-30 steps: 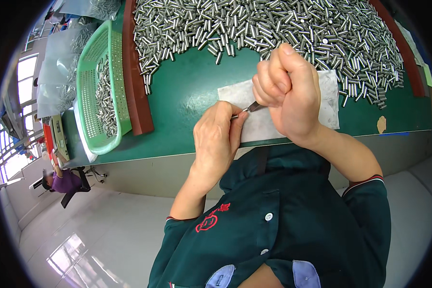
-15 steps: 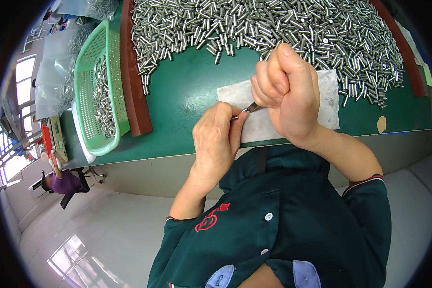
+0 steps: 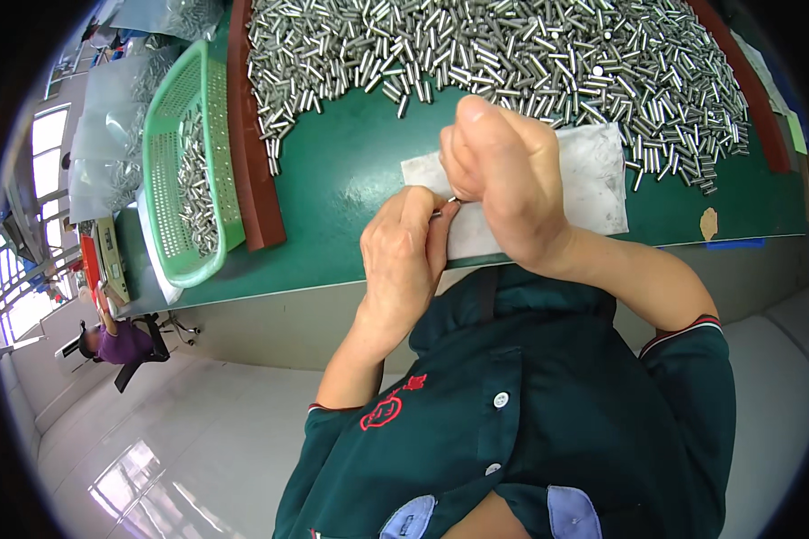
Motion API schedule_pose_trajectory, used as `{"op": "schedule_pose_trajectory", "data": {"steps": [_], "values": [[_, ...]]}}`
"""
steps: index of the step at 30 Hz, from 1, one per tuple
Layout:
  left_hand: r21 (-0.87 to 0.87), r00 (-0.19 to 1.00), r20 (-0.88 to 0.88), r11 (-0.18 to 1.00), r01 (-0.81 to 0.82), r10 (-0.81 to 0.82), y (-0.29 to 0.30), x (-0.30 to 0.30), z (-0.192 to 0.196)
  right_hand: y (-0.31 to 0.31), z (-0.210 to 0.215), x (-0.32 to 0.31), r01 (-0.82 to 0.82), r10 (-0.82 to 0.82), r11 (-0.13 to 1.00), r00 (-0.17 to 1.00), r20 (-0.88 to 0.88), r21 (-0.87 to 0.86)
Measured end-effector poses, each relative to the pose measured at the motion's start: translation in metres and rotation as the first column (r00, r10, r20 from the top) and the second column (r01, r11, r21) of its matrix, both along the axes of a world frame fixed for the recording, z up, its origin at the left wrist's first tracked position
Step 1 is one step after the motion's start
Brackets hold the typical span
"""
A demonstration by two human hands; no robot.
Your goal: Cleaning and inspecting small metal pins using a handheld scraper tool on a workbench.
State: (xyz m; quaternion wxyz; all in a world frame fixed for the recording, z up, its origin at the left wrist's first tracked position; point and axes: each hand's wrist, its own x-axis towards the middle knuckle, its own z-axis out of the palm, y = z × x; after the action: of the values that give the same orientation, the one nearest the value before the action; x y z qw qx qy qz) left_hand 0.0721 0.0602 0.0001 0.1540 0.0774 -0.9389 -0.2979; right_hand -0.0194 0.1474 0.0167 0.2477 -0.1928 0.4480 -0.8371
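Observation:
My left hand (image 3: 397, 247) is closed above the table's front edge, pinching a small shiny metal pin (image 3: 450, 204) between thumb and forefinger. Against that pin comes my right hand (image 3: 515, 184), curled into a fist with its thumb side up. It grips a small dark metal tool, almost wholly hidden now by the fingers. Under both hands lies a smudged white cloth or paper sheet (image 3: 593, 175). Behind it a broad heap of loose metal pins (image 3: 512, 54) covers the far part of the green tabletop (image 3: 333, 171).
Dark red rails (image 3: 256, 202) border the heap left and right. Left of them stands a green plastic basket (image 3: 157, 193) holding more pins. Clear bags of pins (image 3: 108, 135) lie farther left. A person in purple (image 3: 124, 344) sits at the far left.
My right hand has moved left, up to the left hand's fingertips, and turned slightly. The tool's dark blade, visible before between the hands, is now mostly covered. My left hand has barely moved.

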Motion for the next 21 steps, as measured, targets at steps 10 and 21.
{"op": "schedule_pose_trajectory", "data": {"steps": [10, 21], "values": [[0.998, 0.996, -0.038, -0.044, 0.034, -0.084, -0.049, -0.012, 0.011, 0.010, 0.033, -0.040, 0.017, -0.005, 0.981, 0.998, 0.060, -0.194], [0.329, 0.977, 0.212, 0.943, -0.060, -0.012, -0.074, -0.065, 0.007, 0.000, 0.007, -0.057, 0.205, -0.314, 0.931, 0.873, -0.373, -0.303]]}}
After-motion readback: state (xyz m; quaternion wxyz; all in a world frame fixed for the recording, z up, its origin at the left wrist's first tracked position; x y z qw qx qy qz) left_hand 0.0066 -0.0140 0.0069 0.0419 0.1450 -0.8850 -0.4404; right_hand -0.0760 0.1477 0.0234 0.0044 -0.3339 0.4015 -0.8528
